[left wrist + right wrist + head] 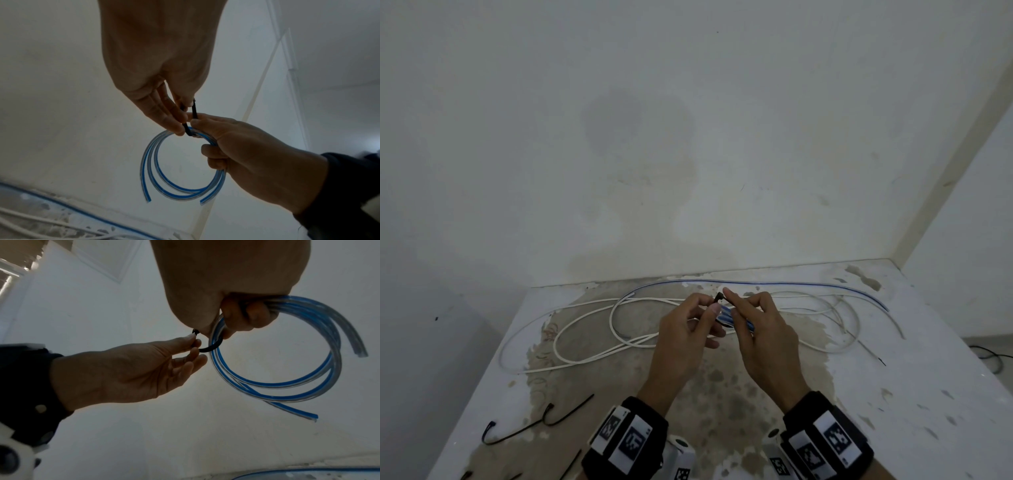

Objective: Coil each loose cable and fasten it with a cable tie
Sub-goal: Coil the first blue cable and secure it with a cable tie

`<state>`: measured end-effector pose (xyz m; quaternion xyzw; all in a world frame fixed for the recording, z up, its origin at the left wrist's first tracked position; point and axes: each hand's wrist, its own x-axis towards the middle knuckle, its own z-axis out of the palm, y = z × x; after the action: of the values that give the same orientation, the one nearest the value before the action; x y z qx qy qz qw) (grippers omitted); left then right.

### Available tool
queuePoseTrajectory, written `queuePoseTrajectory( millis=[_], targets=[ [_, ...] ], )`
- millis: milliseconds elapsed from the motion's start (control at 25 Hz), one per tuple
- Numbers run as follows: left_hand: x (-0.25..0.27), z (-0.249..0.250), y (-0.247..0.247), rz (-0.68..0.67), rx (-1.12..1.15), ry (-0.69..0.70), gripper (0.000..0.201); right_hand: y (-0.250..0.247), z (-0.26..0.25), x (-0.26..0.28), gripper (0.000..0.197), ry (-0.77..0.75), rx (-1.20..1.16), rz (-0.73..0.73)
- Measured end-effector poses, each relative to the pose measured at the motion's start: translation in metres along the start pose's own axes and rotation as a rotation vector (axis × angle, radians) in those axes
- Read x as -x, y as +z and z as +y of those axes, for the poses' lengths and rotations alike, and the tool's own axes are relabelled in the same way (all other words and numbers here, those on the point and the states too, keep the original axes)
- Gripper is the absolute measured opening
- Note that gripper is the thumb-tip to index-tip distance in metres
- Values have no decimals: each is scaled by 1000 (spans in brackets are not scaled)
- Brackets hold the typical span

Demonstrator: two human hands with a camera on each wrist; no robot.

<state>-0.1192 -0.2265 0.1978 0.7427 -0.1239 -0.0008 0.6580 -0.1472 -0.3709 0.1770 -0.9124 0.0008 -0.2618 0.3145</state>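
Blue cable coil (275, 382) in right hand (236, 288), left hand (127, 374) pinching cable tie (209, 348)

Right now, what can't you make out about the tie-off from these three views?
- Whether the thin black cable tie is threaded through its head: the left hand's fingertips cover it, all views.
- Blue-striped clear cable coil, head view: hidden behind both hands.
- Turns inside the right hand: its curled fingers cover them.
- Spare black ties: cut off by the bottom edge, head view.
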Motion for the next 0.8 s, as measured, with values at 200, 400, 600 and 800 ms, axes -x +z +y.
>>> queuePoseTrajectory(
  millis=[200, 400, 600, 800],
  targets=[
    [-4, 0, -11, -105, -275, 72, 12, 2, 3, 4, 39, -12, 27, 9],
    [-8, 6, -19, -228, -268, 46, 14, 2, 4, 9, 43, -30, 55, -13],
    [-6, 12, -16, -296, -159, -28, 24, 4, 4, 10, 38, -30, 10, -21],
    [-6, 15, -14, -435, -236, -35, 22, 3, 6, 12, 36, -13, -123, 0]
  ],
)
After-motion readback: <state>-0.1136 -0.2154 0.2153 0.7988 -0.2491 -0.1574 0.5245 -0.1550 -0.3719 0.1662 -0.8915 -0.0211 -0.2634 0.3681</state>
